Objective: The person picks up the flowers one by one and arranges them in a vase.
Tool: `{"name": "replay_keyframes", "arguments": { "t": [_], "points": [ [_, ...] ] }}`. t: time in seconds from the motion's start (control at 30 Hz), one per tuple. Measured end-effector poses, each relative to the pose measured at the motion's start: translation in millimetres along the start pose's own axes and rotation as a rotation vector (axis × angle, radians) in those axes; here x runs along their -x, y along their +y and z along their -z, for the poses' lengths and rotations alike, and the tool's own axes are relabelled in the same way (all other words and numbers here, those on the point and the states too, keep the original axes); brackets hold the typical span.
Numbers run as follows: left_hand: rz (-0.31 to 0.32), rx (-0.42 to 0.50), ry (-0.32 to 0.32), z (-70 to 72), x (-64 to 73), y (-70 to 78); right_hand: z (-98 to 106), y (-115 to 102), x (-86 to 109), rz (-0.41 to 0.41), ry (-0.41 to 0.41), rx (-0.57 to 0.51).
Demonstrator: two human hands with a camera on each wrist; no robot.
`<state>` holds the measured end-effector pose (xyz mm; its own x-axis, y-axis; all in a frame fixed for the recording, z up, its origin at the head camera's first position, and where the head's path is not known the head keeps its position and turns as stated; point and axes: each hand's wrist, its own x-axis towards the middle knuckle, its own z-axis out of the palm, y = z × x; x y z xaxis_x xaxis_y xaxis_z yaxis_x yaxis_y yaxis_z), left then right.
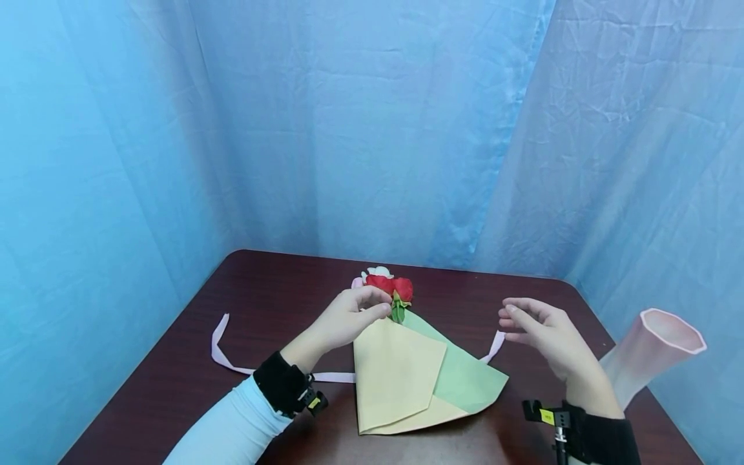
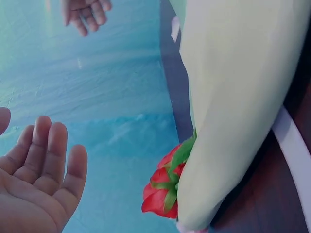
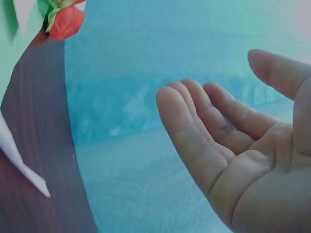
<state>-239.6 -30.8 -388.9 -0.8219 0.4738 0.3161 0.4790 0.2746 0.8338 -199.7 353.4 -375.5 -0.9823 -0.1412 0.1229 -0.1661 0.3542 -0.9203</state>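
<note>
A sheet of wrapping paper (image 1: 398, 374), cream on one side and pale green on the other, lies on the table with its left side folded over. Red roses (image 1: 402, 289) and a white flower (image 1: 380, 272) stick out at its top; their stems are hidden. Beneath the paper runs a pale lilac ribbon (image 1: 334, 377), with an end showing on each side. My left hand (image 1: 351, 316) hovers over the paper's upper left, fingers loosely bent and holding nothing. Above the right ribbon end (image 3: 36, 180), my right hand (image 1: 543, 332) is raised, relaxed, with nothing in its fingers.
On the right, beside my right forearm, stands a pink-and-white vase (image 1: 651, 352). The dark wooden table (image 1: 279, 290) has rounded far corners. Blue curtains (image 1: 372, 129) hang behind it and along both sides.
</note>
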Motion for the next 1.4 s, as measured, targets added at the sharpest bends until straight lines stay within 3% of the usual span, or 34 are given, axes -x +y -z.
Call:
{"name": "replay_keyframes", "arguments": {
  "t": [0.23,0.4,0.73,1.13,1.4],
  "points": [
    [-0.020,-0.140,-0.015,0.3,-4.9,0.8,-11.9,-10.3,-0.3,0.091,-0.027,-0.120],
    [-0.034,-0.184,-0.062,-1.6,-9.6,0.8,-23.6,-13.1,-3.8,0.081,-0.048,-0.206],
    [-0.060,-0.233,-0.143,-15.2,-21.6,-7.3,-37.7,-4.7,-11.1,-0.021,-0.067,-0.238],
    [-0.004,-0.400,-0.268,-33.8,-19.7,-14.4,-59.3,10.2,-22.8,-0.169,-0.138,-0.227],
    [0.060,-0.398,-0.306,-41.6,-13.6,-24.7,-77.9,23.1,-27.4,-0.256,-0.158,-0.123]
  ]
}}
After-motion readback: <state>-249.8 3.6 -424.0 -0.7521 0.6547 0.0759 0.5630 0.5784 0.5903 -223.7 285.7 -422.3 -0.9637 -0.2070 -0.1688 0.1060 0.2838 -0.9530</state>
